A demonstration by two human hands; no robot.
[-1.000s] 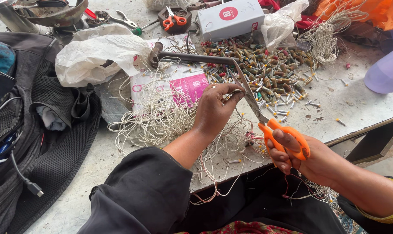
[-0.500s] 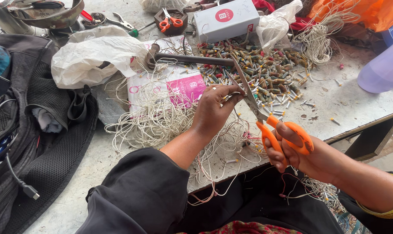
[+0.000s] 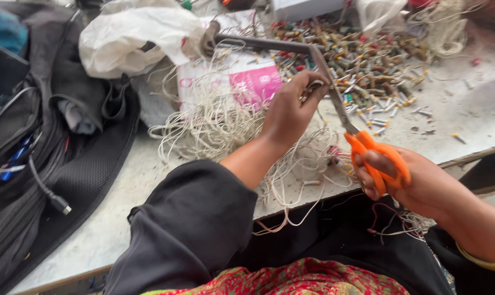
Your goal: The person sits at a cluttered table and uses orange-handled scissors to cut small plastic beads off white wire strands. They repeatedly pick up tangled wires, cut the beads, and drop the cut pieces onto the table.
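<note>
While the right hand (image 3: 416, 180) grips scissors (image 3: 356, 131), their blades meet the left hand (image 3: 291, 109).

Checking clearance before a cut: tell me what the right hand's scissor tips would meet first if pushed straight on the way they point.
The right hand holds orange-handled scissors pointing up-left. Straight on, the blades reach the left hand pinching a small piece at its fingertips; beyond lies the dark metal bar. Depth is unclear.

Flat white-and-pink printed packet (image 3: 242, 82) under pale cords, mid-table; white box (image 3: 304, 7) at the far edge.
</note>
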